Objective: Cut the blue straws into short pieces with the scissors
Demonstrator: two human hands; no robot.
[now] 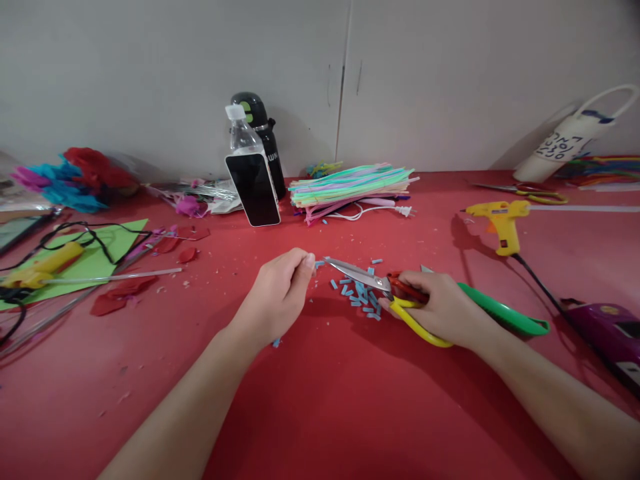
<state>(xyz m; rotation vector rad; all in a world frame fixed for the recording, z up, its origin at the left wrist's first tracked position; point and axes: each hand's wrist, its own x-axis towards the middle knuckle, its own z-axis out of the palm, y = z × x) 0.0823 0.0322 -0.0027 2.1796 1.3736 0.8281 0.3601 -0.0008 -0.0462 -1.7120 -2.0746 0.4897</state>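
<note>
My left hand (280,290) is closed in a pinch near the middle of the red table, with the short end of a thin blue strip (319,264) sticking out past the fingertips. My right hand (443,303) grips scissors (363,275) with red and yellow handles. Their blades point left, with the tips at the blue end; whether they touch it I cannot tell. Beneath the blades lies a loose pile of short cut blue pieces (369,303). What else the left fingers enclose is hidden.
Behind stand a phone (254,190), a clear bottle (245,137) and a black flask (270,143). A bundle of pastel pipe cleaners (350,187) lies nearby. To the right are a green tray-like object (505,312) and a yellow glue gun (505,223); another glue gun (45,267) is left.
</note>
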